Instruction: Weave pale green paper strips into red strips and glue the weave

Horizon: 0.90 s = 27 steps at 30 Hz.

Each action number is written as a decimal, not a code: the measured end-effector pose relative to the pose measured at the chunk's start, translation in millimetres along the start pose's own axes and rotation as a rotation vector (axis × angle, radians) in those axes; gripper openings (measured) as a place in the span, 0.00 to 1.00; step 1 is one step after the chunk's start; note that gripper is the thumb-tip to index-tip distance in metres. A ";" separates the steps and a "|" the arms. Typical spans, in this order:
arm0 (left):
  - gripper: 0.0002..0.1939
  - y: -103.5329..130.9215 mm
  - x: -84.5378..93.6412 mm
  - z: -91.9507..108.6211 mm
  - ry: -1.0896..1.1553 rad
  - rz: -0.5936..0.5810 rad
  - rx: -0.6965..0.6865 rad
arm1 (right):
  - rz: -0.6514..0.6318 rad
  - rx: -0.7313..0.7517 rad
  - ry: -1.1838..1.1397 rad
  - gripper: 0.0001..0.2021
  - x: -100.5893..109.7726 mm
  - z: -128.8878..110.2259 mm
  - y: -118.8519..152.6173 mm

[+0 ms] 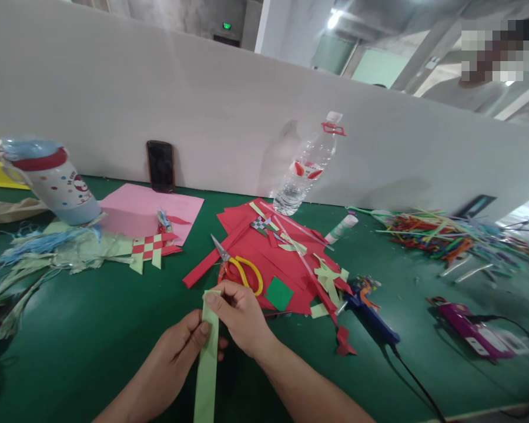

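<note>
A long light-green paper strip [208, 367] runs from the bottom edge up between my hands. My left hand [180, 343] pinches it partway along, thumb on the front face. At its upper end my right hand [242, 317] grips it between thumb and fingers. Just beyond my right hand lie yellow-handled scissors [245, 271], blades apart and pointing away to the left. They rest against a heap of red paper [268, 258], which also bears a small green paper square [279, 294]. Left of the heap is a red-and-green woven paper piece [152, 248].
A water bottle [306, 170], a phone [161, 166] and a patterned tumbler [62, 182] stand along the partition. To the right are a blue glue gun [374, 317] with a cord, a purple device [471, 332], a glue stick [341, 228] and piled coloured strips [436, 235].
</note>
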State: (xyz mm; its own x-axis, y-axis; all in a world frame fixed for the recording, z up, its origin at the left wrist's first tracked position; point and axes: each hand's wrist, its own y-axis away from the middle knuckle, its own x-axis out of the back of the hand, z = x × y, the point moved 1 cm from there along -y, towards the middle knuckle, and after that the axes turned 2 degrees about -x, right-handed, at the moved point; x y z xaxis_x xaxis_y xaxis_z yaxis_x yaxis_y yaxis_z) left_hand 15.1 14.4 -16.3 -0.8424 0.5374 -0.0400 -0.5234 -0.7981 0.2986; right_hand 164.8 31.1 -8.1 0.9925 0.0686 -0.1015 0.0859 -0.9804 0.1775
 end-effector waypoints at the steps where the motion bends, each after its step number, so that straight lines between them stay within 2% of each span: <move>1: 0.24 0.0 0.1 0.0 -0.010 -0.003 -0.006 | 0.002 -0.002 -0.004 0.20 -0.3 0.4 0.1; 9: 0.23 -1.2 -1.5 -4.3 0.065 -0.009 0.021 | 0.000 -0.042 -0.009 0.20 -2.2 -0.1 2.6; 12: 0.23 -0.6 -1.8 -5.6 0.086 0.003 0.025 | 0.037 0.024 -0.005 0.19 1.0 -2.3 0.7; 15: 0.23 -0.9 -2.0 -6.7 0.037 -0.044 0.011 | 0.114 0.120 -0.027 0.19 7.4 -5.4 -3.6; 20: 0.22 -3.6 -2.8 -10.6 -0.013 -0.084 0.042 | 0.175 0.137 -0.046 0.19 16.1 -7.3 -8.9; 27: 0.22 -1.5 -4.0 -8.4 0.059 -0.076 0.050 | 0.171 0.132 -0.072 0.20 17.9 -5.7 -9.2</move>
State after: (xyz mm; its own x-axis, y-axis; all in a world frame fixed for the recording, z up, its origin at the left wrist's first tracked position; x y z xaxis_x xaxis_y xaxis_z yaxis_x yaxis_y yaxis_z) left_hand 18.2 11.2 -24.6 -0.8076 0.5774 -0.1200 -0.5799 -0.7404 0.3400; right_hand 182.4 42.4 -5.9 0.9823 -0.1098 -0.1516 -0.1003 -0.9926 0.0691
